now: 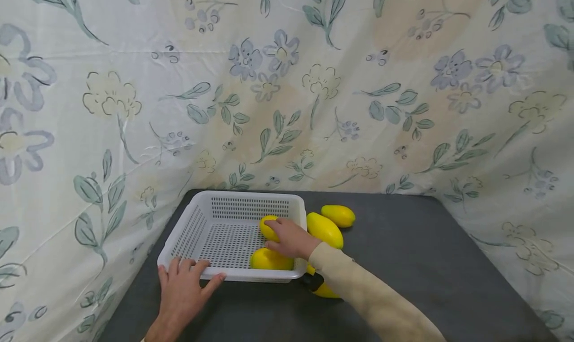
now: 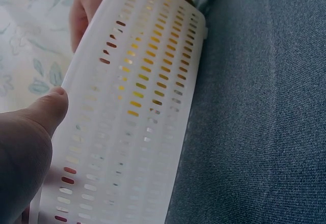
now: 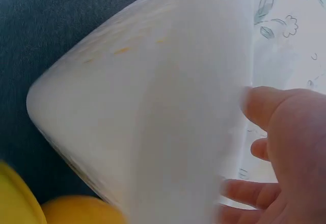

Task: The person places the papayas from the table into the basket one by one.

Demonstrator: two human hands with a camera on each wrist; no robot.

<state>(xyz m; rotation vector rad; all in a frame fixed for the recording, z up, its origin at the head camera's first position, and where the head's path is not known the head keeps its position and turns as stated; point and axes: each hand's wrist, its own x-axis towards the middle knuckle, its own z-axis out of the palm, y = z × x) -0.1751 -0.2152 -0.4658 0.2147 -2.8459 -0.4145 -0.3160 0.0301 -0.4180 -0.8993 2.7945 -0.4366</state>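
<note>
A white perforated plastic basket (image 1: 242,274) sits on the dark table. My left hand (image 1: 184,292) grips its near left rim; the left wrist view shows the thumb (image 2: 53,107) outside the wall, and skin shows through the holes. My right hand (image 1: 291,237) reaches over the right rim into the basket. Its thumb and fingers lie on either side of a yellow mango (image 1: 267,227), partly hidden by the hand. Another yellow mango (image 1: 271,259) lies in the basket's near right corner. In the right wrist view the right hand (image 3: 285,152) is beside the blurred wall, which hides its fingertips.
Right of the basket lie a large yellow mango (image 1: 325,231) and a smaller one (image 1: 338,216) behind it. More yellow fruit (image 1: 326,291) shows under the right sleeve, beside something dark. A floral cloth (image 1: 287,107) hangs behind the table (image 1: 403,252).
</note>
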